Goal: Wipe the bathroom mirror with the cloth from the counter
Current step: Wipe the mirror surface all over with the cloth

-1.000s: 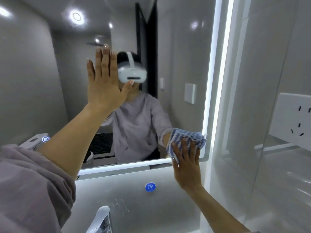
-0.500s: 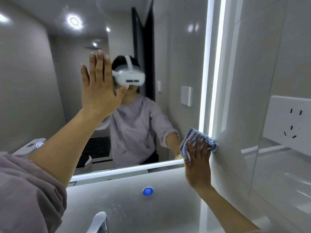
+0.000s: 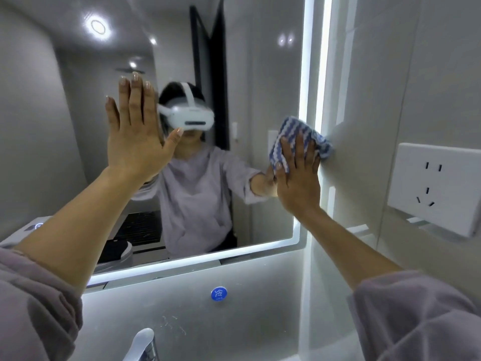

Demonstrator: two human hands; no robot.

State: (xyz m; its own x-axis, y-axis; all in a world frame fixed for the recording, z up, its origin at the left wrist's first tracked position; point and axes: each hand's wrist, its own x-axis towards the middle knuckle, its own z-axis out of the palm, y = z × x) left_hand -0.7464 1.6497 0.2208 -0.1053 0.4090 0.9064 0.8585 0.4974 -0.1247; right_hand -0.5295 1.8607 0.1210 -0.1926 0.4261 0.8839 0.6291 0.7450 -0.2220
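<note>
To wipe well here, the right hand (image 3: 296, 183) should press the blue-and-white striped cloth (image 3: 294, 128) flat and run it along the mirror (image 3: 247, 74)'s lit right edge in overlapping passes. The bunched end spills past that edge onto the wall, so it risks dragging off the glass. The right hand's fingers (image 3: 299, 149) lie straight and slightly spread over the cloth, palm toward the mirror, forearm reaching up from below it. The left hand (image 3: 135, 136) lies flat against the mirror's middle, fingers straight and together, thumb out, apparently bracing.
</note>
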